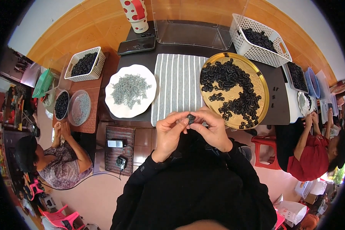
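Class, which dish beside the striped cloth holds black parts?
The round gold tray, right of the striped cloth, holds black parts; the wavy-edged white plate on the left holds grey pieces.

The person (188, 207) wears a black top (203, 168) with wrist-length sleeves (136, 188) in matching black.

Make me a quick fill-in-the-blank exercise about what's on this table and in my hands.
1. Your left hand and right hand hold a small ____ part.
2. The round tray is ____ in colour.
3. The wavy-edged plate lies to the ____ of the cloth.
4. The cloth's pattern is ____.

Missing words: black; gold; left; striped.
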Demonstrator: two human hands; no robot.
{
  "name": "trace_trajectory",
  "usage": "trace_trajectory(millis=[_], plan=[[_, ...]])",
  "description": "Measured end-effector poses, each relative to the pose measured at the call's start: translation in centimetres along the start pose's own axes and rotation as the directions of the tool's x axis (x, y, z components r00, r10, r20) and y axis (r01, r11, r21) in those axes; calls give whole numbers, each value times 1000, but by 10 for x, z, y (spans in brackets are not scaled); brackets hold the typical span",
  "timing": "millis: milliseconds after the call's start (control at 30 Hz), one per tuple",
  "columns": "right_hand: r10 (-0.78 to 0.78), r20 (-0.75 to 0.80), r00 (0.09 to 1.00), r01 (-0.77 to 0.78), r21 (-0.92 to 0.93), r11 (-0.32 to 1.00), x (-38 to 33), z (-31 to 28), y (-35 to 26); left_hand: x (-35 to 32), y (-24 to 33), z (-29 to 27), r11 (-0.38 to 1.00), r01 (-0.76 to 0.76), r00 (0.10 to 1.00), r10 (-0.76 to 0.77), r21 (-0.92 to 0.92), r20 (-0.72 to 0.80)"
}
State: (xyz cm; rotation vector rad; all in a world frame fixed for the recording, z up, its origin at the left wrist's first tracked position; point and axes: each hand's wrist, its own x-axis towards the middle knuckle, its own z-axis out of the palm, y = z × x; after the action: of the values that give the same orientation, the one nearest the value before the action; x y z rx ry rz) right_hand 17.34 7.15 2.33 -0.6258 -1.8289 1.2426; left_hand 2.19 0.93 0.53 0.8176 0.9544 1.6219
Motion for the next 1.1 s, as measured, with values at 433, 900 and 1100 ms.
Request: trace_trajectory(millis=[433,900,1100], plan=[[-245,-47,968,223,-277,935,-6,2,7,-3,-9,0,982,104,995,-104,-157,2],[-213,-172,962,187,-155,970,-13,8,2,-4,-8,3,982,80,995,-69,-170,70],[-199,-168,965,173,-160,972,-13,8,3,-3,-7,2,980,112,993,-104,-167,57]])
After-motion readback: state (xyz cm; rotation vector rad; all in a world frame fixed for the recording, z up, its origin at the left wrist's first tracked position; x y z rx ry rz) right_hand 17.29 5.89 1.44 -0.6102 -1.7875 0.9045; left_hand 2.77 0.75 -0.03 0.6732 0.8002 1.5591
